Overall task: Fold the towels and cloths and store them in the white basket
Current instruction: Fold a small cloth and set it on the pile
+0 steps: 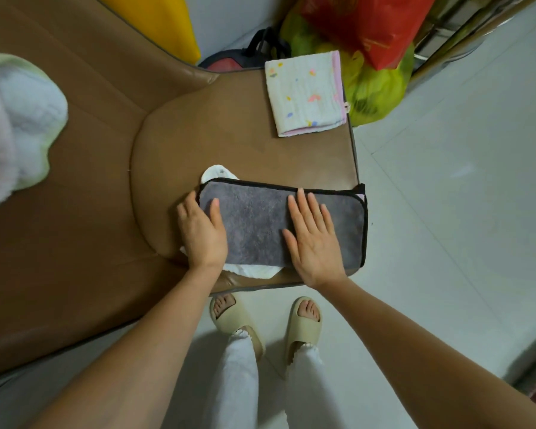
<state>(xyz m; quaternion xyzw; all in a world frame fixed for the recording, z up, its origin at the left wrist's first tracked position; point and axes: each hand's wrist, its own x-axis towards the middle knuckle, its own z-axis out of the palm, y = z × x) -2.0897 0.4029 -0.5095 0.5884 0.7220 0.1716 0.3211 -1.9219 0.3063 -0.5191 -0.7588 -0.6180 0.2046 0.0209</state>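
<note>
At the bottom of the view, two feet in cream slides [304, 326] stand on the pale tiled floor [446, 212], white trouser hems above them. Both bare forearms reach forward from the lower edge.

On the near edge of the brown leather seat [106, 212], a grey towel [260, 224] with black trim lies flat, folded into a long rectangle running left to right. Its right end reaches the seat's right edge. A sliver of pink shows at its far right corner.

Left hand [201, 233]: palm down on the towel's left end, thumb lying on the grey surface, fingers bent over the left edge. Whether they grip the edge or only rest there, I cannot tell.

Right hand [314, 239]: flat on the towel right of centre, fingers straight and spread, pressing down; grip open, holding nothing.

A white cloth [254, 270] lies under the towel, showing at the near edge between the wrists and again at the far left corner.

Further back on the seat, near its right edge, a white cloth with coloured spots and a pink border [307, 94] lies folded square, well apart from the towel.

Far left: a heap of white, pale green-edged fabric [25, 119] on the seat.

Beyond the seat: a yellow-green bag [375, 88], a red bag [369, 23] and a yellow panel [158, 20].
</note>
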